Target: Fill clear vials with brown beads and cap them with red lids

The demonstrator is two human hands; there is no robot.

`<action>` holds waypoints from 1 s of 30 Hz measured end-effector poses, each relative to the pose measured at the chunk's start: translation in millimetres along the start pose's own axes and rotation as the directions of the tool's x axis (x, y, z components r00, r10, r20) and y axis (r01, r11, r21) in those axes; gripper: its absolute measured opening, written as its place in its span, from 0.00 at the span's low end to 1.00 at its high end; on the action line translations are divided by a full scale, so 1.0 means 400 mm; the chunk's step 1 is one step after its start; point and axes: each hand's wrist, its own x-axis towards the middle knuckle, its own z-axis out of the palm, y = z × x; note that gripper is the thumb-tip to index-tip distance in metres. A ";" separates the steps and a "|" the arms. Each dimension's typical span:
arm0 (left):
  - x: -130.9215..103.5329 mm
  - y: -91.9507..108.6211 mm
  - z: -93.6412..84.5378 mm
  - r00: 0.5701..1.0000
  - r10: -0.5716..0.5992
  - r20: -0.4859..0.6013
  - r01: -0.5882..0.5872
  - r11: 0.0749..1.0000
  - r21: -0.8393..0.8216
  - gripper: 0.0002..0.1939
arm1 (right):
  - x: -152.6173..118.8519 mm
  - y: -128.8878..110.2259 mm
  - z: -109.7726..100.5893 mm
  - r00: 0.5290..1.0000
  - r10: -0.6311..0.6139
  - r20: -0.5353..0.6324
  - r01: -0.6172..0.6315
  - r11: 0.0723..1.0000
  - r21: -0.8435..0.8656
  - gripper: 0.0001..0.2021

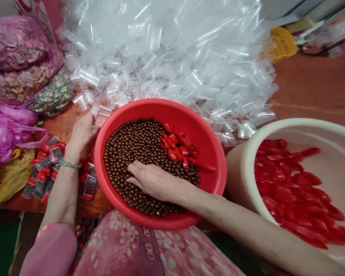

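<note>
A red plastic basin [209, 134] sits in front of me, filled with small brown beads [135, 142] and several red plastic spoons [179, 147]. My right hand [152, 180] lies palm down on the beads near the basin's front, fingers bent into them; whether it holds any is hidden. My left hand [83, 132] reaches past the basin's left rim to the edge of a big heap of small clear plastic bags [166, 50], fingers curled at the nearest bags. A green bead bracelet is on that wrist.
Filled little bags with red spoons [47, 168] lie left of the basin. A cream tub [304, 130] of red spoons stands at right. Pink bags [14, 42] of small packets sit at far left. A yellow basket [283, 42] is at the back right.
</note>
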 end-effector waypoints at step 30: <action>-0.253 0.285 -0.011 0.997 0.025 0.068 0.011 0.873 -0.488 0.24 | 0.024 0.028 -0.047 0.929 0.331 -0.165 0.213 -0.115 0.970 0.20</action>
